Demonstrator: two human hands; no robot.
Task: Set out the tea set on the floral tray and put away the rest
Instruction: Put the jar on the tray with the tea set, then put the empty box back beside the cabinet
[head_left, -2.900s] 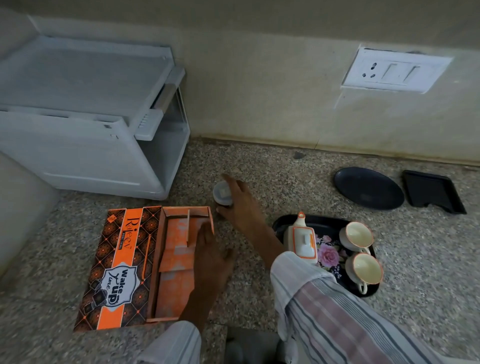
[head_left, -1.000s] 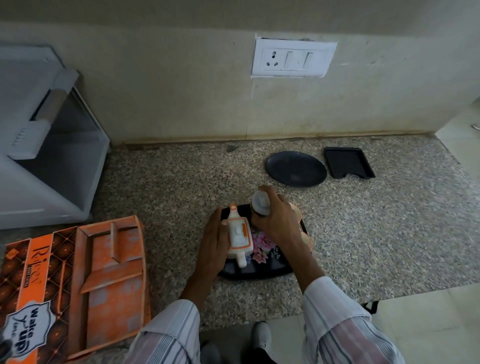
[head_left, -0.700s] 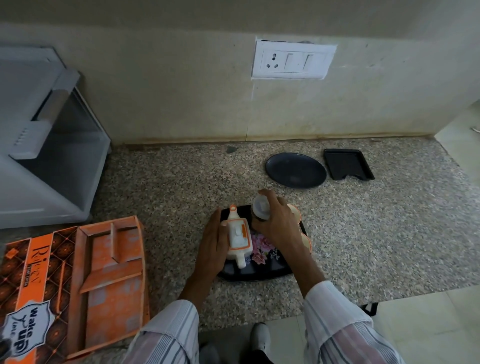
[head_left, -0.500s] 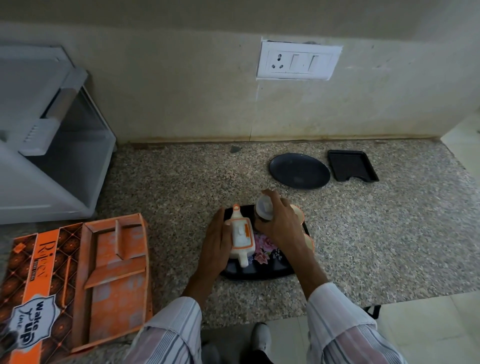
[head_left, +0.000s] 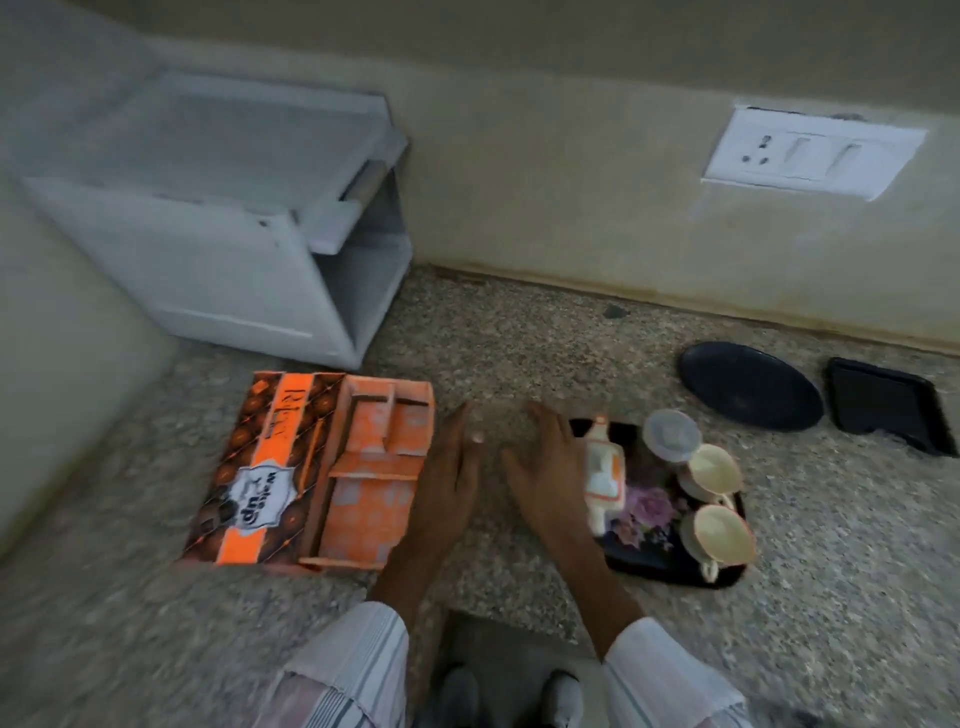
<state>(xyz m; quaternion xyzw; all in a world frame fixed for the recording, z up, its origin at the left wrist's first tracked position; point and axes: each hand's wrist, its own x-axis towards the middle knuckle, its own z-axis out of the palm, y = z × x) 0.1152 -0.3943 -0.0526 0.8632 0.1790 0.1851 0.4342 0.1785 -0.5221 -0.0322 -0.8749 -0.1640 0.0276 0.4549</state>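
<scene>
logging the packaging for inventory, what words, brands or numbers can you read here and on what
"Rijeev", uncertain through blur: running sideways along the orange stripe of the open orange and brown cardboard box lid.
"wake up", upside down: on the white badge lower on that lid.
Smaller badge lettering: too blurred.
White wall switch plate: no text.

box (head_left: 317, 470) left | tray (head_left: 675, 569) right, holding teapot (head_left: 602, 475), cups (head_left: 719, 535)

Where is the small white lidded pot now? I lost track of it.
The lidded pot stands at the far end of the floral tray, right of the teapot and just behind the two cups.
</scene>
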